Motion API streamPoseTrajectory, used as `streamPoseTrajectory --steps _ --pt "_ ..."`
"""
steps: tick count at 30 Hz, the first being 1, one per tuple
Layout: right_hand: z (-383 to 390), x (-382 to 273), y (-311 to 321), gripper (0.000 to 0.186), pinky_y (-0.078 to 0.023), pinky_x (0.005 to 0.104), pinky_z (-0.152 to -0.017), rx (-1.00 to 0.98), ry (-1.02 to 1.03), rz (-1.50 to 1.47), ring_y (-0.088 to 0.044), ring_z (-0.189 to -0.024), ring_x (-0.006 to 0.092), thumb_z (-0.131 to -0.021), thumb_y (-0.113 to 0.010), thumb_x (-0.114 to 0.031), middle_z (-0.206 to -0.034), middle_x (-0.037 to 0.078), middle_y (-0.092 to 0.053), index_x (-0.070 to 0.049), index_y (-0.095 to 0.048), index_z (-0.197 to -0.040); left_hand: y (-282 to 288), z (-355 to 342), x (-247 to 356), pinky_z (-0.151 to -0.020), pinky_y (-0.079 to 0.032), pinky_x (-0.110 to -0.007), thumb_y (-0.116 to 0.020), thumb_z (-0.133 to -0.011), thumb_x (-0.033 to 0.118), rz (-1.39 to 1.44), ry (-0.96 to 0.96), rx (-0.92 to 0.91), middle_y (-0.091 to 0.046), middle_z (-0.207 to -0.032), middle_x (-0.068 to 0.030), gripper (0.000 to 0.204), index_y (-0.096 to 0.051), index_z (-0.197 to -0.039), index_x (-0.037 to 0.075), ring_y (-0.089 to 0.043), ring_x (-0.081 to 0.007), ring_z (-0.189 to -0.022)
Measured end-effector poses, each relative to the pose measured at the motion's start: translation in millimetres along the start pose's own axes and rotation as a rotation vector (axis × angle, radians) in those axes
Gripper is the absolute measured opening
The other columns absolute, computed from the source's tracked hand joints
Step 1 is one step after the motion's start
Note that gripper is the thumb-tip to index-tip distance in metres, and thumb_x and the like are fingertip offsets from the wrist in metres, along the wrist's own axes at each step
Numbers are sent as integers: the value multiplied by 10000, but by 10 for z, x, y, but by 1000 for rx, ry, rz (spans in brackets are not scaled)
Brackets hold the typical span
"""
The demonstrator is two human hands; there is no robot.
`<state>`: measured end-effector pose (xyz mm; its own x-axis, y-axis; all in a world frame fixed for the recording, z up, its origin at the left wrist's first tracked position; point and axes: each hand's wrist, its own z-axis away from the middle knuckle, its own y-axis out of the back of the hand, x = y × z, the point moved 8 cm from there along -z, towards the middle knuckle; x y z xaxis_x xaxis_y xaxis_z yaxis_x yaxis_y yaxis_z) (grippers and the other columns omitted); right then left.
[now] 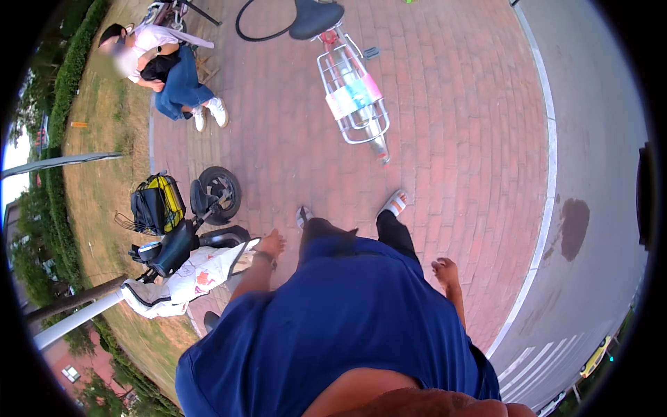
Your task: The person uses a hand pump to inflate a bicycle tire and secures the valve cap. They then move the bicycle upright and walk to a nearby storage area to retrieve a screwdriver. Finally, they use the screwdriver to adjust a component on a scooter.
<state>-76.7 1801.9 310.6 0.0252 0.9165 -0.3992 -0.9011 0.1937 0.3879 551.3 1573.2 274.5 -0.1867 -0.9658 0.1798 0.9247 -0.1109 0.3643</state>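
My left hand [271,244] hangs low at my left side with its fingers apart and nothing in it. Closest to it is a white cover with red marks [201,275], draped over the front of a parked scooter [175,247]; I cannot tell whether the hand touches it. My right hand [445,270] is held away from my right hip over the brick paving, its fingers loosely bent and apart, with no object visible in it. Ahead of my feet stands a bicycle [381,142] with a black saddle [316,19] and a silver rear rack [344,130].
A seated person [184,83] in jeans is at the far left, beside another bike [167,14]. A black and yellow box [161,203] sits on the scooter's rear. A pale kerb [549,139] separates red brick paving [479,139] from the grey road [597,139] at the right.
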Motion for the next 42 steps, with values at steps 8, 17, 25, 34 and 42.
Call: streamPoseTrajectory --steps 8,17,25,34,42 --pt "-568 -196 2219 360 -490 263 -559 304 -14 -209 -627 -687 148 -873 -649 -135 -844 110 -669 77 -606 -1160 -2389 1196 2132 -827 -519 -333 -528 -978 409 -256 -336 -337 -691 -1022 -113 439 -639 -1114 7 -652 -208 -937" --pt "-1444 -882 2416 346 -505 269 -562 -7 -67 -137 -616 -634 144 -850 -664 -153 -764 96 -673 62 -630 -1118 -4338 1872 3895 -804 -529 -315 -566 -961 375 -615 -513 -511 -702 -982 -99 414 -656 -1043 -21 -660 -192 -890" --pt "-3242 -1414 3322 246 -511 270 -539 -95 -24 -117 -627 -647 145 -861 -655 -76 -762 93 -662 58 -628 -1066 -5419 1548 5794 -759 -485 -459 -569 -926 434 -876 -960 -182 -669 -870 -229 467 -665 -916 -22 -635 -410 -861" --pt "-4937 -5284 4693 323 -507 248 -539 -57 7 -250 -624 -669 146 -861 -625 -44 -855 96 -641 79 -576 -1155 -5609 1355 7517 -698 -529 -326 -619 -910 309 -611 -905 -48 -702 -865 -120 335 -667 -957 -20 -678 -202 -789" --pt "-6630 -7551 5244 313 -475 239 -512 -195 90 -7 -613 -641 132 -883 -626 -69 -817 93 -632 83 -584 -1154 -6050 904 7173 -587 -536 -324 -495 -961 150 -407 -326 -130 -667 -864 -93 187 -631 -945 23 -682 -199 -751"
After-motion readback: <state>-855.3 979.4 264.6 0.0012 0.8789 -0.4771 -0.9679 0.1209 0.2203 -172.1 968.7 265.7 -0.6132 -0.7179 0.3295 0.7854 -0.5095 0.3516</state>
